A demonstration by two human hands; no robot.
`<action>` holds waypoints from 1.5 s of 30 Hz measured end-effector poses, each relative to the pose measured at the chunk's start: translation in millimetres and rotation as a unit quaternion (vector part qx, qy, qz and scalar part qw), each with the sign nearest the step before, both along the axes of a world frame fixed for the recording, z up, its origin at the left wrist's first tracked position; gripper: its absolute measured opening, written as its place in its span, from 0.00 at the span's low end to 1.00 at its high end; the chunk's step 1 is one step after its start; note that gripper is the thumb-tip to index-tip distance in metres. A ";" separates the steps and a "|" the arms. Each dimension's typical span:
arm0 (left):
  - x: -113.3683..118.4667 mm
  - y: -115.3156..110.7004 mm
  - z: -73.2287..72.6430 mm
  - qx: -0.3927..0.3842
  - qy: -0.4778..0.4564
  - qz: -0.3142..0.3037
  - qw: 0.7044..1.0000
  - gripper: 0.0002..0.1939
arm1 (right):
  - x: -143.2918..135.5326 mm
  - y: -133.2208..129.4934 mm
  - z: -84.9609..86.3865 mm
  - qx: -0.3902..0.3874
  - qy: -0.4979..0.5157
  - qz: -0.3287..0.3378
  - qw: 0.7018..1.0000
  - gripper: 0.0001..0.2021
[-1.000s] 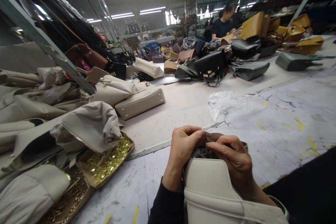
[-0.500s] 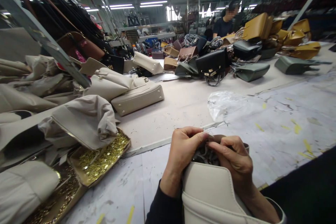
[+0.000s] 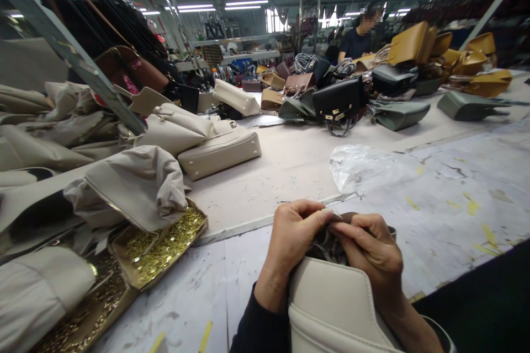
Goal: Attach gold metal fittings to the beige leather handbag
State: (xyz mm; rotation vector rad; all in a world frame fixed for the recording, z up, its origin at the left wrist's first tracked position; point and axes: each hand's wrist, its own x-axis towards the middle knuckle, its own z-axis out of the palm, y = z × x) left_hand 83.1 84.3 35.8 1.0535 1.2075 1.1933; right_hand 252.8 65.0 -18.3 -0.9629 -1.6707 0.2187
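A cream handbag [image 3: 331,292] stands close in front of me, its mouth facing away from my body. My left hand [image 3: 296,231] pinches the far rim of its opening between thumb and fingers. Close beside it, my right hand [image 3: 372,248] is closed on the same edge, fingertips nearly meeting the left thumb. Dark, crumpled lining shows in the opening below both hands. Whether a small part sits between the fingertips is hidden.
A cardboard tray of gold metal fittings [image 3: 161,248] lies to the left, partly under a cream bag piece [image 3: 136,187]. A finished-looking cream bag [image 3: 223,154], a clear plastic bag [image 3: 360,168] and a black handbag [image 3: 337,102] lie farther back. A co-worker [image 3: 358,38] stands behind.
Both hands keep their grip on the bag's rim, with only slight finger movement. The whole view has shifted a little, so everything appears slightly farther right.
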 end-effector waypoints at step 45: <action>7.0 -12.0 2.0 0.124 0.221 0.018 0.967 0.16 | 4.7 16.6 29.4 -0.005 -0.149 -0.045 0.988 0.03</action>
